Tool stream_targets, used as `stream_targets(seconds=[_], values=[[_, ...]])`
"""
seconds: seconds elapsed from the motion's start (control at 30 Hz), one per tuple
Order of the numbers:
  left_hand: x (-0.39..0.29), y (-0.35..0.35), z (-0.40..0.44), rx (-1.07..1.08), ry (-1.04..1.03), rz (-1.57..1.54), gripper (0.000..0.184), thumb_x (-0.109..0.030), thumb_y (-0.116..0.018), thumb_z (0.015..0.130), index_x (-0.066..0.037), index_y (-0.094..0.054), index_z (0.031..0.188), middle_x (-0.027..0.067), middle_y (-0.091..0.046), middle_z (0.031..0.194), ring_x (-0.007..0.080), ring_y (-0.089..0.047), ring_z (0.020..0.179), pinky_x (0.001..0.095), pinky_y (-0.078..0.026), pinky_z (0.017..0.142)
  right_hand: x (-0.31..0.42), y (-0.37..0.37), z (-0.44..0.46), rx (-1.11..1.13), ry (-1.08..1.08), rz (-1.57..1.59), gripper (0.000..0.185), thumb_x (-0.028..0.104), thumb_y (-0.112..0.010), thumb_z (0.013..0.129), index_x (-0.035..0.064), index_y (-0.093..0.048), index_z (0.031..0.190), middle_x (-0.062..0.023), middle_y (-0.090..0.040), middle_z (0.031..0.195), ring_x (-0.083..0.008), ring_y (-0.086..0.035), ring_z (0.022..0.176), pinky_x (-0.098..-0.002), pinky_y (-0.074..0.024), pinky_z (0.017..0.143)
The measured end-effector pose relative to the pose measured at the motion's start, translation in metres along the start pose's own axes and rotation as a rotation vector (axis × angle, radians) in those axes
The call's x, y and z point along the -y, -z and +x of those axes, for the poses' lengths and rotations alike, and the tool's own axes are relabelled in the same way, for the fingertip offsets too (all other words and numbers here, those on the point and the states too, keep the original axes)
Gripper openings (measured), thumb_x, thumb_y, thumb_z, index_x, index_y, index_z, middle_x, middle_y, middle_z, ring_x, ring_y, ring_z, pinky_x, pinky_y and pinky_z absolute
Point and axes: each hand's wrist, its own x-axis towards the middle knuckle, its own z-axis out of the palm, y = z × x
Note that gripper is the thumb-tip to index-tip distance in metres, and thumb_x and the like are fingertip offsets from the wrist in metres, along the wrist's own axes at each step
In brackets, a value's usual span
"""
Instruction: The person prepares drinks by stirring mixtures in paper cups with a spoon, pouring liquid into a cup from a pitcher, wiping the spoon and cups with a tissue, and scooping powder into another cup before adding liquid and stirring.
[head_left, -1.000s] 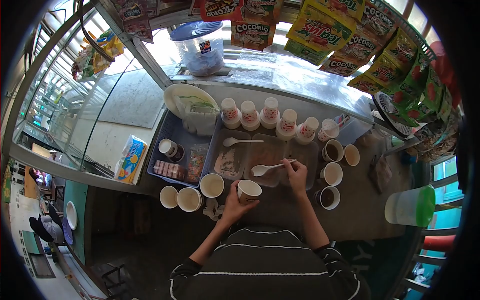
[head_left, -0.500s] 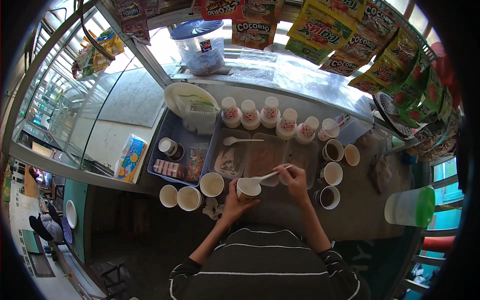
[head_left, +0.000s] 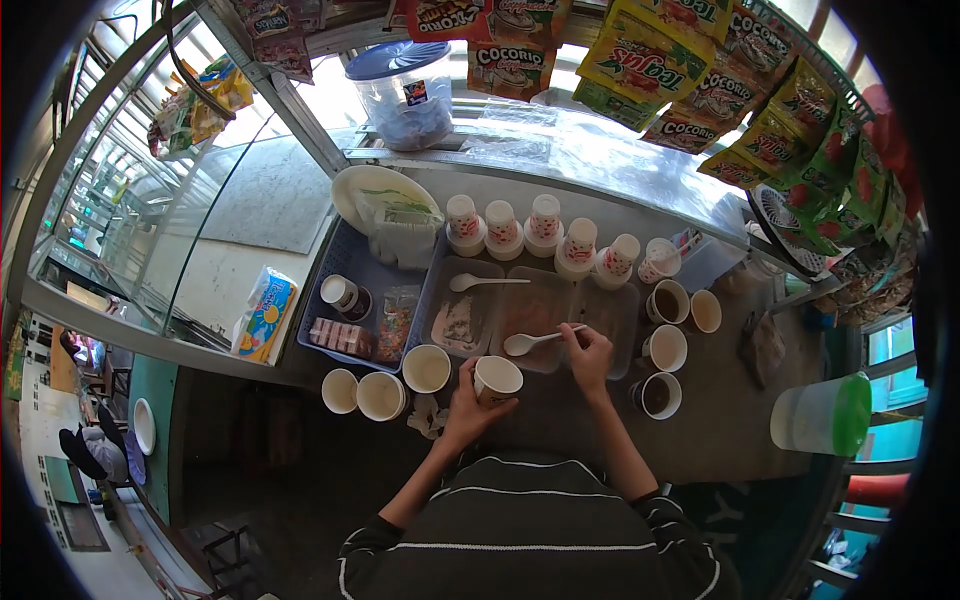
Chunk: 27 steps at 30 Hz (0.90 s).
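Note:
My left hand (head_left: 468, 412) is wrapped round a paper cup (head_left: 497, 377), its mouth facing up. The fingers of my right hand (head_left: 587, 356) pinch the handle of a white spoon (head_left: 524, 344), whose bowl is over the middle clear container (head_left: 535, 305) of brownish powder. Left of it, another container (head_left: 461, 318) holds pale powder, with a second white spoon (head_left: 486, 283) across it. A third clear container (head_left: 608, 313) is partly behind my right hand. Beside my left hand are open paper cups (head_left: 426, 369) and a crumpled wrapper (head_left: 427, 416).
Upside-down cup stacks (head_left: 545, 226) line the back. Several cups (head_left: 664, 348), some with dark contents, stand at right, near a green-lidded pitcher (head_left: 822, 415). A blue basket (head_left: 316, 291) with packets lies left. Sachets (head_left: 648, 52) hang overhead.
Half a second ago the spoon's bowl was at the cup's mouth; my right hand has since moved it right, back over the middle container. My left hand keeps the cup in nearly the same place.

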Motion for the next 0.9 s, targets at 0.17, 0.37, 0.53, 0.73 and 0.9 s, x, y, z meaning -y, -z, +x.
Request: stream_targets(seconds=[0.17,0.37,0.53,0.73,0.9], values=[[0.004,-0.001,-0.002,0.009,0.024,0.006,0.084,-0.018,-0.082,0.063,-0.005,-0.029,0.127,0.0154,-0.054,0.114,0.0251,-0.054,0.107,0.0359,-0.044,0.091,0.004,0.005,-0.001,0.079,-0.057,-0.090,0.023,0.023,-0.067,0.081,0.0007,-0.069,0.086,-0.0028,-0.058,0.056,-0.0044,-0.049,0.052,-0.0240,-0.0381,0.049],[0.009,-0.001,-0.001,0.027,0.028,-0.007,0.085,-0.024,-0.081,0.065,-0.005,-0.027,0.128,0.0180,-0.052,0.116,0.0298,-0.054,0.108,0.0381,-0.044,0.090,0.002,0.011,0.005,0.080,-0.114,0.111,0.021,0.020,-0.064,0.084,-0.0004,-0.069,0.087,-0.0024,-0.064,0.066,-0.0057,-0.055,0.062,-0.0222,-0.0425,0.058],[0.010,-0.002,0.000,0.017,0.003,0.039,0.085,-0.025,-0.081,0.065,-0.005,-0.027,0.127,0.0185,-0.052,0.116,0.0311,-0.054,0.108,0.0390,-0.044,0.090,0.035,0.021,0.001,0.155,-0.241,0.255,0.020,0.018,-0.063,0.085,-0.0006,-0.069,0.088,-0.0041,-0.067,0.074,-0.0072,-0.059,0.069,-0.0212,-0.0439,0.063],[0.006,-0.001,0.001,0.025,0.017,0.030,0.085,-0.026,-0.081,0.064,-0.004,-0.027,0.127,0.0187,-0.052,0.117,0.0316,-0.054,0.108,0.0391,-0.044,0.090,0.046,0.017,-0.007,0.366,-0.103,0.334,0.019,0.018,-0.063,0.085,-0.0005,-0.069,0.088,-0.0033,-0.066,0.073,-0.0061,-0.057,0.065,-0.0206,-0.0422,0.058],[0.012,-0.001,0.000,0.036,0.025,0.023,0.087,-0.027,-0.081,0.065,-0.004,-0.027,0.129,0.0191,-0.051,0.117,0.0319,-0.054,0.108,0.0395,-0.044,0.090,0.014,0.011,0.005,0.037,-0.085,-0.015,0.021,0.020,-0.065,0.083,0.0003,-0.069,0.086,-0.0024,-0.062,0.060,-0.0049,-0.052,0.054,-0.0225,-0.0395,0.049]])
